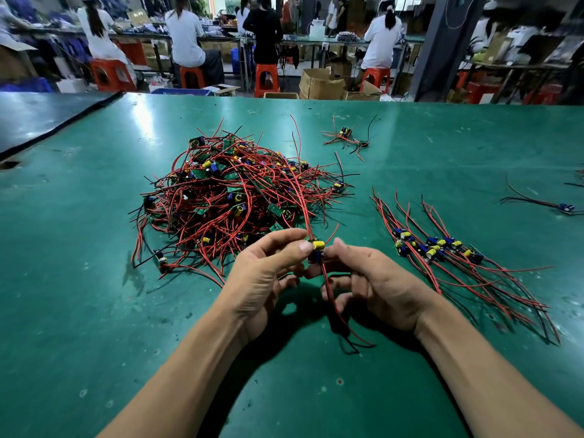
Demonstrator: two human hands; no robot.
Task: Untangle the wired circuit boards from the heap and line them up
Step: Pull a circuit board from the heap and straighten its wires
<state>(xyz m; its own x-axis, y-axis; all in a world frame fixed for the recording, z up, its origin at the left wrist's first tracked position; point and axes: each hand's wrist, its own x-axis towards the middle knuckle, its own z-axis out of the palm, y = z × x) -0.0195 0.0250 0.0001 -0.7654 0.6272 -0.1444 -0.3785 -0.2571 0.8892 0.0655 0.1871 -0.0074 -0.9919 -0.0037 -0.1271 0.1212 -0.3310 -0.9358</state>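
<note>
A tangled heap [234,197] of small green circuit boards with red and black wires lies on the green table [79,295], left of centre. My left hand [268,276] and my right hand [369,286] both pinch one circuit board [317,251] with a yellow and a blue part, just in front of the heap. Its red wires run up over the heap and down between my hands. To the right, a row of sorted boards [439,248] lies side by side, their wires trailing toward me.
A small wired bundle [346,137] lies at the back of the table, and a single wired board [565,207] near the right edge. A dark mat [38,118] covers the far left corner. People sit on red stools at benches beyond the table.
</note>
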